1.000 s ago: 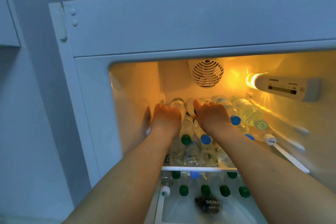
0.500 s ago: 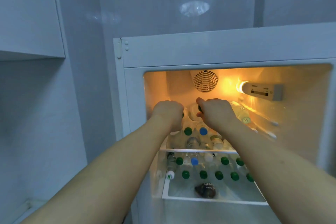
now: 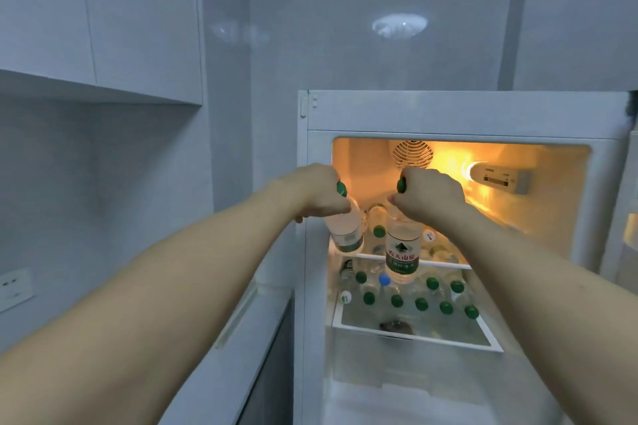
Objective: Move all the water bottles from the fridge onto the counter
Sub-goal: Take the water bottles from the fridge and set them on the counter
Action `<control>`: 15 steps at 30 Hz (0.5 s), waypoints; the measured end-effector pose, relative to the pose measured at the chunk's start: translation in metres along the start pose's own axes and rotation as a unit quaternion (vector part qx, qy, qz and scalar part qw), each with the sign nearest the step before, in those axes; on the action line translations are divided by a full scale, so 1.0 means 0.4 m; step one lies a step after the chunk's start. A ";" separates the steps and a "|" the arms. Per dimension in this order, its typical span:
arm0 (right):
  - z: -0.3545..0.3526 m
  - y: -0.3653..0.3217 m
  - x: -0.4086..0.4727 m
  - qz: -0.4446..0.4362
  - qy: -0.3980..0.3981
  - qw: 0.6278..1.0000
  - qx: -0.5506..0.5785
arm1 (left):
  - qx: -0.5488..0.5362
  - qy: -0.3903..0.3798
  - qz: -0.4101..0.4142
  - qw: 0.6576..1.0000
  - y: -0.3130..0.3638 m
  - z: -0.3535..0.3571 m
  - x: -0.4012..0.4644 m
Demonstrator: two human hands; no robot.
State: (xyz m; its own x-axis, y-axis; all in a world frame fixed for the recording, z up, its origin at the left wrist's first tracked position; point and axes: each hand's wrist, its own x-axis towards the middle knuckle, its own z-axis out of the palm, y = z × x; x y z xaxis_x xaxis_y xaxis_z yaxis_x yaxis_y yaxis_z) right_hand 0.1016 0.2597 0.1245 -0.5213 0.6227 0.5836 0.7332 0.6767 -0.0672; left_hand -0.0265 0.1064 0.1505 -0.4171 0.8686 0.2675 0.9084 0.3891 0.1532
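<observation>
My left hand (image 3: 316,191) grips the neck of a clear green-capped water bottle (image 3: 345,229), held tilted in front of the fridge's left edge. My right hand (image 3: 429,195) grips another green-capped bottle (image 3: 402,254) by its neck; it hangs upright, its green label facing me, in front of the upper shelf. The open fridge (image 3: 476,114) is lit inside. Several bottles lie on the upper shelf (image 3: 445,264), and several more with green caps, one with a blue cap (image 3: 384,280), lie on the lower shelf (image 3: 414,335).
A white counter (image 3: 221,373) runs along the left of the fridge, below wall cabinets (image 3: 103,21). A wall socket (image 3: 13,288) sits at far left. The fridge's fan grille (image 3: 412,153) and control panel (image 3: 500,179) are at the back top.
Both hands have pulled out of the fridge, each lifting a bottle clear of the upper shelf. The view has drawn back and turned left, showing the counter and cabinets.
</observation>
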 end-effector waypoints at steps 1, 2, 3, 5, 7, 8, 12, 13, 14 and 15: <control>-0.010 -0.016 -0.012 0.006 -0.007 1.000 0.008 | -0.026 -0.007 -0.005 1.000 -0.011 -0.009 -0.026; -0.020 -0.030 -0.023 0.012 -0.016 1.000 0.015 | -0.048 -0.010 -0.009 0.999 -0.019 -0.014 -0.043; -0.029 -0.048 -0.037 0.014 -0.020 1.000 0.020 | -0.063 -0.011 -0.014 0.998 -0.026 -0.018 -0.066; -0.042 -0.088 -0.071 0.012 -0.030 0.999 0.035 | -0.083 -0.018 -0.029 0.996 -0.040 -0.019 -0.111; -0.055 -0.113 -0.092 0.015 -0.038 0.997 0.061 | -0.084 -0.020 -0.047 0.995 -0.051 -0.015 -0.133; -0.058 -0.132 -0.111 0.013 -0.047 0.996 0.071 | -0.087 -0.024 -0.057 0.994 -0.068 -0.010 -0.151; -0.055 -0.221 -0.173 -0.002 -0.088 0.988 0.127 | -0.096 -0.026 -0.101 0.990 -0.158 0.010 -0.220; -0.048 -0.241 -0.187 -0.012 -0.097 0.986 0.133 | -0.103 -0.026 -0.113 0.988 -0.182 0.016 -0.238; -0.034 -0.273 -0.207 -0.026 -0.105 0.984 0.140 | -0.107 -0.028 -0.126 0.986 -0.216 0.026 -0.269; -0.017 -0.303 -0.225 -0.040 -0.111 0.982 0.148 | -0.110 -0.025 -0.144 0.983 -0.249 0.040 -0.302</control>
State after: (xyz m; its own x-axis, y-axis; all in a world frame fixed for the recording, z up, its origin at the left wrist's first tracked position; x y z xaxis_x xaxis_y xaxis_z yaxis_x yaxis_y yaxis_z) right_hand 0.0628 0.1189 0.0855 -0.6785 0.6115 0.4071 0.5443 0.7906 -0.2805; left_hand -0.0663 -0.0325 0.0877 -0.6493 0.7483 0.1359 0.7221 0.5505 0.4189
